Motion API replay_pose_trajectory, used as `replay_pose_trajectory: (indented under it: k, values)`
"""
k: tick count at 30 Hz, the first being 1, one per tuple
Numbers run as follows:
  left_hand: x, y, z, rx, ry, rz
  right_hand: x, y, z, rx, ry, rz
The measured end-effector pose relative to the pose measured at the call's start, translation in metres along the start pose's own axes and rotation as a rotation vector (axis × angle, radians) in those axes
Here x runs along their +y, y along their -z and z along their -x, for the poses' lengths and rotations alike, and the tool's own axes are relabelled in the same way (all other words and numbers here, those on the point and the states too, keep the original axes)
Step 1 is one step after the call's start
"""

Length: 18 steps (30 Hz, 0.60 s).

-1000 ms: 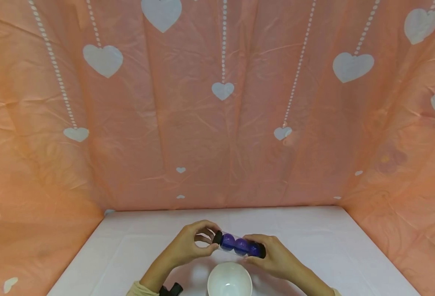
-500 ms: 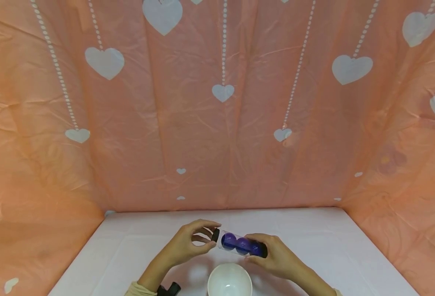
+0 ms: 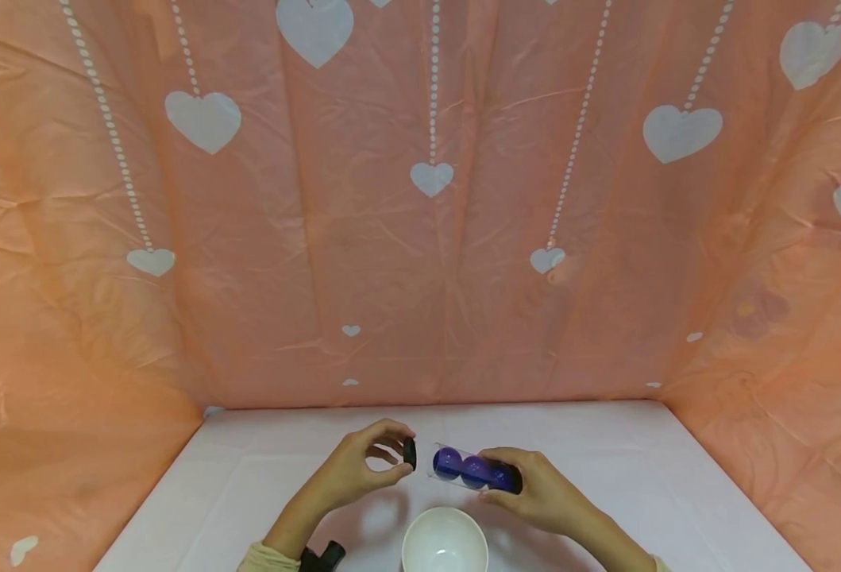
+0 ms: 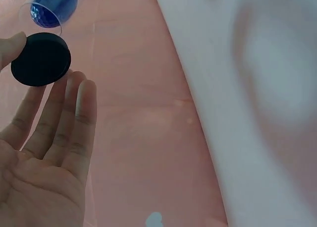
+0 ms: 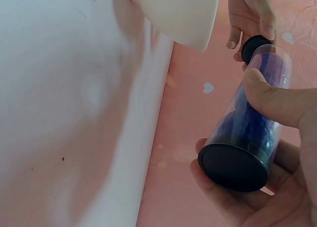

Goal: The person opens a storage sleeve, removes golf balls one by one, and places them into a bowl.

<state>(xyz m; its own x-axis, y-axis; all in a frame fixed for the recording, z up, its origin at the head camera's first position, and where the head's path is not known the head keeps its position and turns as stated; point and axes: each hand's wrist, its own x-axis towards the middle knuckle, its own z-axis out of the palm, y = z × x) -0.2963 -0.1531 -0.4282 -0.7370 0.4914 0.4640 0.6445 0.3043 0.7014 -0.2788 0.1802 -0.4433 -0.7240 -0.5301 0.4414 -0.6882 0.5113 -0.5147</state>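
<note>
A clear tube (image 3: 459, 470) holds three purple-blue balls (image 3: 475, 471) in a row, with a black cap on its right end. My right hand (image 3: 534, 488) grips the tube around that capped end, its thumb pressed along the side in the right wrist view. The tube's left end stands uncovered and tilts slightly up. Just left of it, my left hand (image 3: 356, 469) pinches a round black cap (image 4: 41, 59) between thumb and fingertips, a small gap away from the tube's rim. The balls look dimpled in the wrist views.
Below the hands, a white bowl (image 3: 445, 544) stands on the white table (image 3: 248, 469). A black object (image 3: 323, 558) shows by the left wrist, cut off by the frame edge. Orange sheeting (image 3: 391, 278) with white hearts rises behind and on both sides.
The black cap has come off the tube's left end and moved left with my left hand. The tube in my right hand has shifted slightly right.
</note>
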Motion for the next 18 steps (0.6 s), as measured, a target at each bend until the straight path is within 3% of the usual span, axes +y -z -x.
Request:
replay_pose_trajectory:
  k: [18]
  values:
    - [-0.016, -0.001, 0.003, -0.02, 0.017, -0.084, 0.005, 0.003, 0.001, -0.037, -0.023, -0.027]
